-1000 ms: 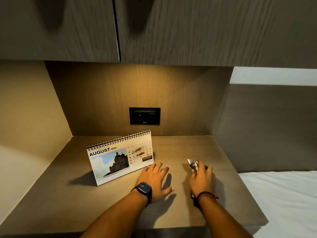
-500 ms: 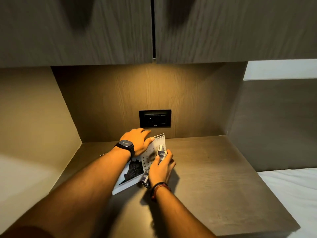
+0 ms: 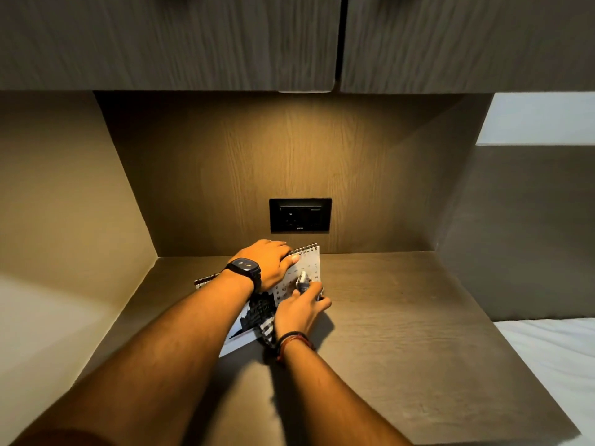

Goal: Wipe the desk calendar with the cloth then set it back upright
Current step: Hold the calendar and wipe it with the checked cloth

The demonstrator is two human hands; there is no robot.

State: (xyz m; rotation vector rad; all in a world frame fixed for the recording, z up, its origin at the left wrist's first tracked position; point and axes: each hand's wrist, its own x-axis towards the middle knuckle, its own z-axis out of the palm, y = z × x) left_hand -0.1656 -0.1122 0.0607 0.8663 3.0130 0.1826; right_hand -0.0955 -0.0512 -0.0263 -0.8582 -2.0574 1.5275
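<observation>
The spiral-bound desk calendar (image 3: 310, 263) stands tilted on the wooden desk (image 3: 402, 333), its printed face toward me. My left hand (image 3: 269, 260), with a dark watch on the wrist, grips the calendar's top spiral edge. My right hand (image 3: 299, 312) presses a crumpled dark-and-white patterned cloth (image 3: 302, 281) against the calendar's date grid; more of the cloth hangs below my wrist. Both forearms hide most of the picture half of the calendar.
A black socket plate (image 3: 300, 215) is set in the back panel just behind the calendar. Closed cabinet doors (image 3: 193, 43) hang overhead. A side wall (image 3: 64, 204) closes the left; a white bed (image 3: 553, 352) lies to the right of the desk.
A second ago both hands lay on the desk beside the upright calendar. Since then my left hand took its top edge and my right hand brought the cloth onto its face.
</observation>
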